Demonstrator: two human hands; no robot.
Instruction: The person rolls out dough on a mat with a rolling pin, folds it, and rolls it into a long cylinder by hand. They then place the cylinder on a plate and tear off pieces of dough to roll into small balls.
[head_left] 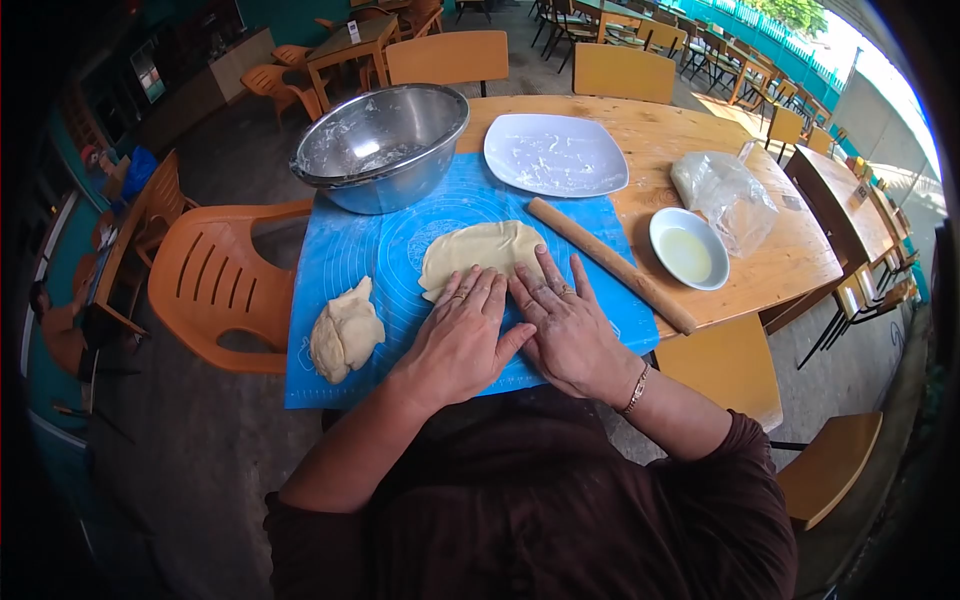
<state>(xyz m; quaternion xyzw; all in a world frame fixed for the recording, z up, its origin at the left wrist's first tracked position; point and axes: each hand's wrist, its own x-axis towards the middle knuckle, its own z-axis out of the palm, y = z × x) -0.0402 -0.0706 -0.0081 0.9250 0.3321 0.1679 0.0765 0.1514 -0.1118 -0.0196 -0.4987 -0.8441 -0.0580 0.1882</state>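
Observation:
A flattened sheet of dough (478,246) lies on the blue baking mat (400,180), its near edge under my fingers. My left hand (460,340) rests on it with fingers stretched out, palm down. Beside it, thumbs close together, my right hand (570,335) presses flat on the dough's near right part, fingers spread. Neither hand grips anything. Left of my hands sits a lump of dough (346,332). A wooden rolling pin (610,264) lies slanted on the mat's right side, apart from my right hand.
A steel mixing bowl (385,150) stands at the back left, next to a floury white plate (556,155). On the right are a small bowl of pale liquid (689,249) and a plastic bag (725,197). An orange chair (225,285) stands left of the wooden table (800,255).

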